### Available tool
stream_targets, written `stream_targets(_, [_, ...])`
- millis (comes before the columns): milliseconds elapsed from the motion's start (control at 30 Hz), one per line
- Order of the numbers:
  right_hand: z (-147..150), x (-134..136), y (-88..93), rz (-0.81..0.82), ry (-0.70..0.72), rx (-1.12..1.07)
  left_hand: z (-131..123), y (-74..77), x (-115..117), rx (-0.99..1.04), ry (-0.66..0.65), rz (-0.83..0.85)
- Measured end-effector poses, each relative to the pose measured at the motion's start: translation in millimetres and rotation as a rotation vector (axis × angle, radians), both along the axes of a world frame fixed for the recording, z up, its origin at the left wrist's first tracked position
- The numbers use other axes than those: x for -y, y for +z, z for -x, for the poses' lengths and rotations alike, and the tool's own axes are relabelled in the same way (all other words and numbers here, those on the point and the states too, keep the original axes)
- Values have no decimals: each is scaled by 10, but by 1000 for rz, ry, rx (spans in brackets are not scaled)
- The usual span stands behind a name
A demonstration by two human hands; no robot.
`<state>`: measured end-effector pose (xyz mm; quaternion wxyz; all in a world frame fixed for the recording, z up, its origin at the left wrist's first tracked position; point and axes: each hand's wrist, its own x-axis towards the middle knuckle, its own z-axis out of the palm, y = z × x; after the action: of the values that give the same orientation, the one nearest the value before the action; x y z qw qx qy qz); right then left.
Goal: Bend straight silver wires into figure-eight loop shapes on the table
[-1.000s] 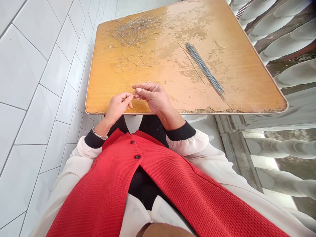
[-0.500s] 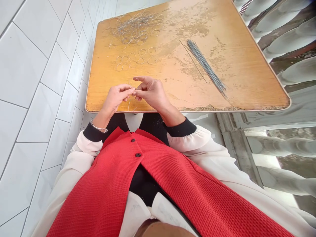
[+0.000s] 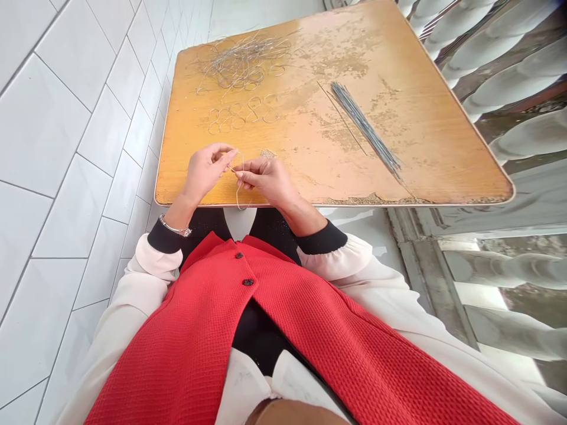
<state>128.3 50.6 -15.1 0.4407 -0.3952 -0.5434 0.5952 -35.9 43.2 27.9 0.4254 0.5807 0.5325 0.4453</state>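
My left hand (image 3: 206, 174) and my right hand (image 3: 266, 181) hover close together above the near edge of a worn orange wooden tabletop (image 3: 310, 147). Both pinch a thin silver wire (image 3: 238, 188), which curves down in a narrow loop between them. Farther up the table lies a tangled heap of wire (image 3: 241, 62). Below it sits a group of bent wire loops (image 3: 241, 113), laid out in rows. To the right of my hands lies a bundle of straight wires (image 3: 365, 127), slanting across the wood.
White tiles run along the left of the table, and grey stone balusters stand along the right. A small patch of rough, flaked surface marks the wood just above my right hand. More flaking lines the table's near edge.
The wire between my fingers now forms a longer curved loop hanging toward the table edge. My hands have dropped slightly closer to that edge, and my right fingers have closed in.
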Motion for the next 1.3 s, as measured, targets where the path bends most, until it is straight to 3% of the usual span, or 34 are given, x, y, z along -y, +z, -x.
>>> stream_targets(100, [-4, 29, 19, 22, 43, -56, 28, 1, -13, 15, -76, -27])
stream_targets(267, [-24, 75, 40, 68, 89, -158, 56, -90, -4, 235, -262, 96])
stream_targets(367, [-14, 104, 64, 93, 70, -163, 67, -145, -16, 321, -307, 147])
stream_targets(833, [97, 100, 32, 30, 41, -66, -2, -198, -5, 330, -206, 140])
stream_targets(1067, [101, 91, -21, 39, -21, -78, 54, -221, 12, 448, -204, 173])
stream_targets(1300, [63, 115, 9, 100, -9, -104, 39, -176, 57, 221, -11, 100])
